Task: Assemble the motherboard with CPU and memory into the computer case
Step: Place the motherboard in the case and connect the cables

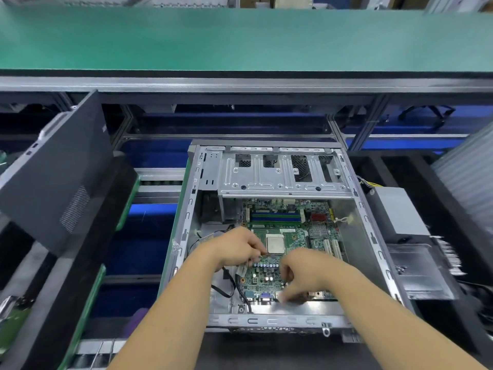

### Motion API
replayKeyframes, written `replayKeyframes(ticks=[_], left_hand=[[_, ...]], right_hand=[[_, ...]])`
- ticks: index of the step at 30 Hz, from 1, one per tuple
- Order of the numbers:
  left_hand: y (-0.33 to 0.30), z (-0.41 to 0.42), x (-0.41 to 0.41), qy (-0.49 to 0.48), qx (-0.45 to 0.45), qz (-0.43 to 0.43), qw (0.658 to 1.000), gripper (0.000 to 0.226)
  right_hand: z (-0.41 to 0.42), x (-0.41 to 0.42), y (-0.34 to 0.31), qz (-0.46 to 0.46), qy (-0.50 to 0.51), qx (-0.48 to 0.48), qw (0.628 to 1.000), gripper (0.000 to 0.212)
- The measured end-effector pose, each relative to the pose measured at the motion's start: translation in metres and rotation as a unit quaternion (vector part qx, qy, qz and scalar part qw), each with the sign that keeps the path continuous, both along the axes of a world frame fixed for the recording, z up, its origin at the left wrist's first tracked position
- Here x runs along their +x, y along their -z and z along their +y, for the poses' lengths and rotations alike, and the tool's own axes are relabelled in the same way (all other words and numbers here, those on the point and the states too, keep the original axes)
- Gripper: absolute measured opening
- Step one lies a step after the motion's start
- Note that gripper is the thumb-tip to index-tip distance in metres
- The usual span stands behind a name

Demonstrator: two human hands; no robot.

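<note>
Two hands inside the open computer case (269, 320) | green motherboard (290, 236) lies flat in the case | left hand (234, 248) pinches the board's left edge | right hand (301, 273) curls on its near edge | silver CPU (274, 243) between hands

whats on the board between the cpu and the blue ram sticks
In the head view, only a narrow white label strip on bare green motherboard lies between cpu and memory.
</note>
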State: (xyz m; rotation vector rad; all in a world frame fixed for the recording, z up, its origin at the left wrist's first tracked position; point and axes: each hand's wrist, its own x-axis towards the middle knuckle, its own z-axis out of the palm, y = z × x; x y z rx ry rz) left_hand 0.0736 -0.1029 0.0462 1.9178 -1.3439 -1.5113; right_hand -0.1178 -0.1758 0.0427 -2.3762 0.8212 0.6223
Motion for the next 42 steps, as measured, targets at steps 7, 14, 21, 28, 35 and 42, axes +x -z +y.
replayKeyframes(ticks=[7, 14, 21, 28, 35, 42], left_hand=[[-0.004, -0.005, -0.007, 0.045, 0.024, 0.006, 0.999, 0.013], [-0.003, -0.007, -0.008, 0.020, 0.036, 0.024, 0.999, 0.012], [-0.001, -0.006, -0.006, 0.010, 0.031, 0.012, 0.999, 0.010], [0.003, -0.007, -0.005, 0.009, 0.010, -0.045, 0.999, 0.015], [0.012, -0.010, -0.003, 0.024, -0.016, -0.105, 0.994, 0.020], [0.020, -0.011, 0.004, -0.031, -0.057, -0.193, 0.979, 0.017]], right_hand=[[0.001, 0.019, 0.006, -0.147, 0.143, 0.033, 0.978, 0.013], [-0.002, 0.018, 0.010, -0.139, 0.154, 0.097, 0.974, 0.010], [-0.005, 0.021, 0.011, -0.125, 0.150, 0.175, 0.965, 0.003], [0.003, 0.021, 0.012, -0.108, 0.185, 0.288, 0.934, 0.008], [0.008, 0.025, 0.017, -0.098, 0.183, 0.250, 0.946, 0.014], [0.011, 0.030, 0.019, -0.072, 0.105, 0.135, 0.983, 0.021]])
